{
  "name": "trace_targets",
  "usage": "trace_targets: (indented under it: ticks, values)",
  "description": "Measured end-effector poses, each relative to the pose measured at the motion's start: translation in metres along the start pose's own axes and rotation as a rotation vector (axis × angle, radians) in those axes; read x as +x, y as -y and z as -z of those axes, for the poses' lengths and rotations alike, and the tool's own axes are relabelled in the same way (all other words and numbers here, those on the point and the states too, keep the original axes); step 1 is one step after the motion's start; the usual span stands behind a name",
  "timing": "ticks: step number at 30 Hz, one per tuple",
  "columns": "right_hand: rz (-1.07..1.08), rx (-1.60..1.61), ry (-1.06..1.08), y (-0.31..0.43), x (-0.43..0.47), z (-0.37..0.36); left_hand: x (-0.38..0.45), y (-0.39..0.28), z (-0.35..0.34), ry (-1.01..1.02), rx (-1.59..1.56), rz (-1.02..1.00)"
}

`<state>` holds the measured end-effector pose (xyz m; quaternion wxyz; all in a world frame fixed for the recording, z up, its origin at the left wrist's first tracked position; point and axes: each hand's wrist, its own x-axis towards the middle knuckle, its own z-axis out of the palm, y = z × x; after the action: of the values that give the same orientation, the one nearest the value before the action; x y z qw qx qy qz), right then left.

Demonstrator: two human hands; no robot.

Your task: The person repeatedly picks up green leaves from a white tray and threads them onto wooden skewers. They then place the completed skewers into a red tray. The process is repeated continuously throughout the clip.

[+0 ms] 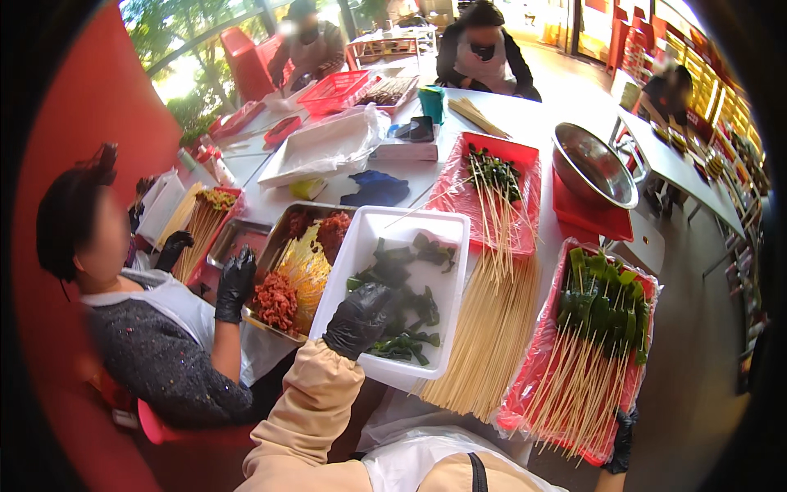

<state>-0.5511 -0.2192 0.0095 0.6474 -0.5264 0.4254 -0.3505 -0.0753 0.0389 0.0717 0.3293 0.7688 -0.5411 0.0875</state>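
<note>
In a black glove, my left hand (359, 320) reaches over the near left part of a white plastic tub (452, 295). Loose dark green kelp pieces (421, 310) lie in the tub; the hand hides some of them, and its fingertips are hard to make out. My right hand (625, 436), also gloved, grips the near right edge of a red tray (516, 403) lined with clear plastic. Many kelp skewers (599, 307) fill this tray, green ends away from me. Between tub and tray lies a thick spread of bare bamboo sticks (486, 338).
Beyond the sticks, another red tray (446, 190) holds skewers with dark greens. A steel bowl (593, 166) rests on red trays to the right. Left of the tub is a steel pan (264, 270) of minced meat, beside a gloved co-worker (166, 332). Other people sit farther back.
</note>
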Motion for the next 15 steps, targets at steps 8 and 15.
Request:
trace_targets:
  ticks: [8, 15]
  values:
    - [0.051, 0.035, 0.063, 0.085, 0.001, -0.078, 0.003, 0.012, -0.005, 0.0, -0.163, 0.006]
    - [0.12, 0.103, 0.249, 0.109, 0.053, -0.171, -0.001, 0.02, 0.003, -0.097, -0.426, 0.225]
